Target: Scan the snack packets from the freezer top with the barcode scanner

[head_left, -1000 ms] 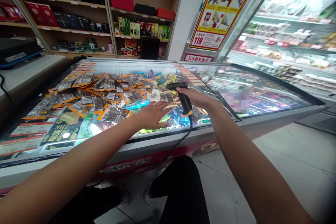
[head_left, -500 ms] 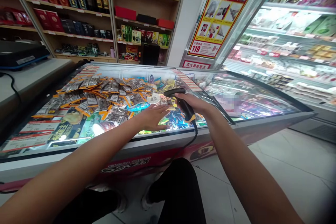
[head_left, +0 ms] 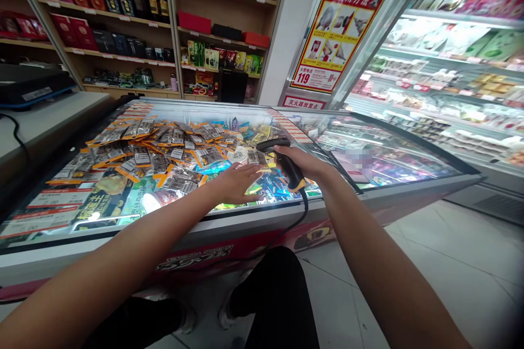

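My right hand (head_left: 303,165) is closed round the handle of a black barcode scanner (head_left: 282,159), its head aimed left and its cable (head_left: 303,212) hanging down over the freezer's front edge. My left hand (head_left: 237,181) lies flat with fingers spread on the glass lid of a chest freezer (head_left: 262,212), its fingertips touching a small orange-edged snack packet (head_left: 258,159) just under the scanner head. A big heap of the same orange and grey packets (head_left: 155,147) covers the lid to the left of both hands.
Wooden shelves (head_left: 172,27) with bottles and red boxes stand behind the freezer. A grey counter (head_left: 45,120) with a dark device is at the left. An open refrigerated display (head_left: 450,76) runs along the right, beside a red fire-hydrant poster (head_left: 344,22). Pale floor tiles (head_left: 429,272) lie lower right.
Both hands stay almost where they were over the lid. The scanner has dipped a little toward the packet at my left fingertips. The camera has shifted slightly upward.
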